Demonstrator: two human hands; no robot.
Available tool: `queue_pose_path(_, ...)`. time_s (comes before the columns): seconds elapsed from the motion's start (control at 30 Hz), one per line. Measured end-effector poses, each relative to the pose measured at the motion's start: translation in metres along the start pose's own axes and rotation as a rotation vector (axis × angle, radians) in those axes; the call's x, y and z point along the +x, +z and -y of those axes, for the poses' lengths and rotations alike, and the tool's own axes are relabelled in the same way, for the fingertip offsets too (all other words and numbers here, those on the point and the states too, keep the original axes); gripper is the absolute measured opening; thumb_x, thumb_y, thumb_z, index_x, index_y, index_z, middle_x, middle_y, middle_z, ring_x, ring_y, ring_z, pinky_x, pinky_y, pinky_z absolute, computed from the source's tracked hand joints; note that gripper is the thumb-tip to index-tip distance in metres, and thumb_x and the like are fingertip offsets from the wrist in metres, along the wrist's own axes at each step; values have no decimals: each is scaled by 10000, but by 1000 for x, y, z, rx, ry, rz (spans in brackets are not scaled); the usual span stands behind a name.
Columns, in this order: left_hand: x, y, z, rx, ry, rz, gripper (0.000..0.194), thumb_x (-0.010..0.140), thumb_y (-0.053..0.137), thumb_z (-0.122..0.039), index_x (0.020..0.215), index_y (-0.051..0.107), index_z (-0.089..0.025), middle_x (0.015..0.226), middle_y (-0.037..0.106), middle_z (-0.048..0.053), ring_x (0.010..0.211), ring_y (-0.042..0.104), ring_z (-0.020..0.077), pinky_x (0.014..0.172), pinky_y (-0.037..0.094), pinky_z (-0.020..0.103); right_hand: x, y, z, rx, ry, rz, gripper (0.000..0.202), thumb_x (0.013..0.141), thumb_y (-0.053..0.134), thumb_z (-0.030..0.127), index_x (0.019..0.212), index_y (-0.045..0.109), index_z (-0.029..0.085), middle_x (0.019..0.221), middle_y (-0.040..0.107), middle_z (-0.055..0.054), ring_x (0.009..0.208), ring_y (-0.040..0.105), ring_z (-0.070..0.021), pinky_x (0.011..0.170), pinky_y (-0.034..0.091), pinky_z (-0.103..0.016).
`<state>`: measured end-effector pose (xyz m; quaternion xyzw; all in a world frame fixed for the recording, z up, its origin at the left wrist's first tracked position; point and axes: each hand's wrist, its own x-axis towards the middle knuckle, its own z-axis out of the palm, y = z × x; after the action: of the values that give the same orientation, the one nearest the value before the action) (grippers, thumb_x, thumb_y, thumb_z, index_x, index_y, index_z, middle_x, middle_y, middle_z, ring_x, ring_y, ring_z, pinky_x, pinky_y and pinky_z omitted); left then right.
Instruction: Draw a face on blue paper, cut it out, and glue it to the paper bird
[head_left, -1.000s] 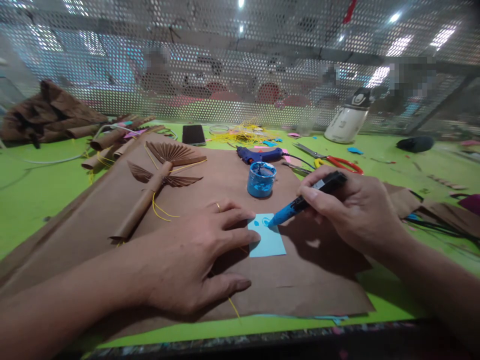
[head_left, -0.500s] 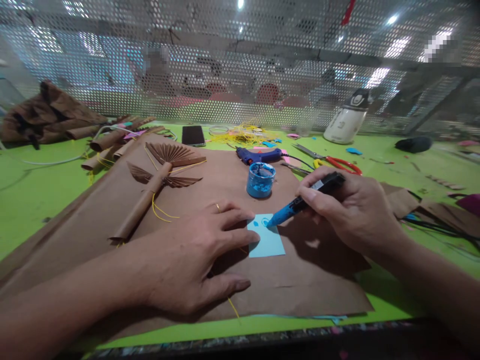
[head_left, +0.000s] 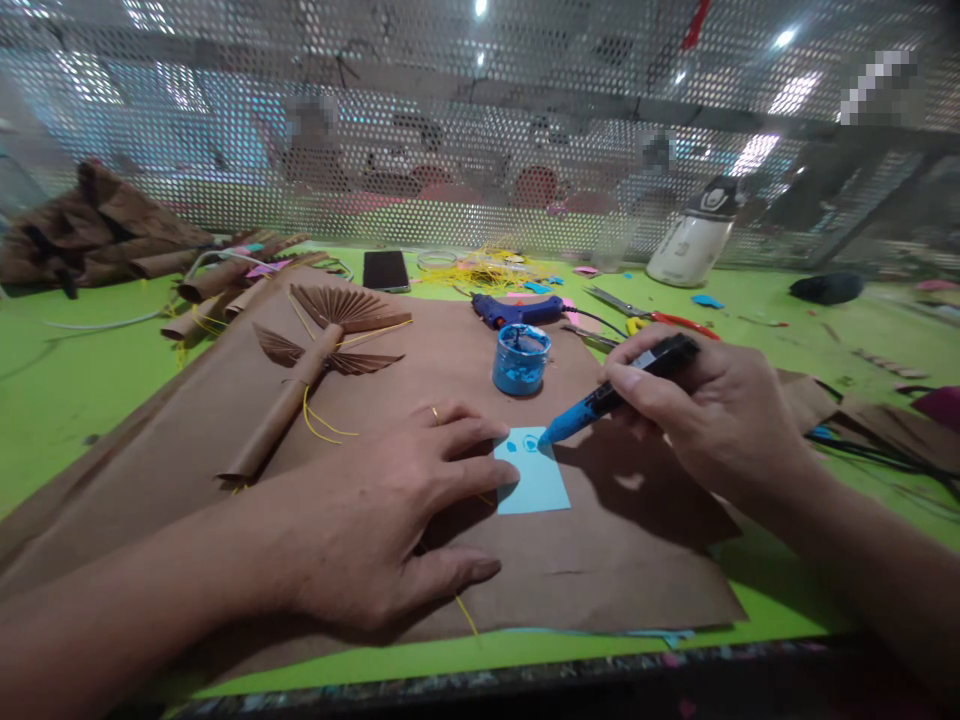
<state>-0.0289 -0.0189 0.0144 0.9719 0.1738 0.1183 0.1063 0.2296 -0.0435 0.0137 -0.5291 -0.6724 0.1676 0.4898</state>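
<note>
A light blue paper square [head_left: 536, 485] lies on a large brown paper sheet [head_left: 585, 590], with small blue marks near its top edge. My left hand [head_left: 390, 500] rests with fingers spread, two fingertips on the square's left edge. In my right hand [head_left: 697, 410] is a blue marker [head_left: 592, 405] with a black rear part, its tip at the upper right of the square beside a round mark. Just behind the square stands a small jar of blue paint [head_left: 520, 362]. A folded brown paper figure [head_left: 300, 400] with fan shapes and yellow string lies to the left.
Behind the jar is a blue glue gun [head_left: 517, 312]. Orange and yellow scissors [head_left: 675, 325], a white bottle [head_left: 690, 245], a phone [head_left: 385, 270] and yellow string [head_left: 495, 268] are farther back. Brown paper rolls [head_left: 206, 290] lie at left, before a perforated metal screen [head_left: 450, 130].
My right hand and the marker have shifted slightly right. The marker tip has moved from inside the round mark to its right side, and more of the mark shows.
</note>
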Motion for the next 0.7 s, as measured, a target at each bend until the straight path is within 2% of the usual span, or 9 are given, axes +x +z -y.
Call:
queue_pose_path(0.2, 0, 0, 0, -2, 6, 2, 295, 889, 602, -404, 1091, 645, -193, 1277, 616, 138, 1159, 551, 339, 976, 442, 501, 0, -1, 0, -12, 25, -1, 167, 836, 645, 353, 719, 629, 234, 485, 516, 32, 423, 470, -128, 428, 362, -289)
queue_pose_path(0.5, 2, 2, -1, -18, -12, -9, 279, 873, 628, -376, 1087, 644, -198, 1267, 621, 127, 1150, 553, 334, 984, 440, 494, 1, 0, 2, -12, -2, 57, 159, 850, 636, 337, 731, 638, 231, 552, 560, 25, 452, 478, -114, 448, 356, -287)
queue_pose_path(0.7, 0, 0, -2, -18, -11, -7, 286, 879, 612, -398, 1076, 650, -195, 1254, 626, 141, 1151, 548, 346, 973, 448, 506, 1, -1, 0, -8, 20, 5, 176, 849, 652, 340, 709, 623, 237, 526, 534, 26, 444, 477, -126, 443, 368, -289)
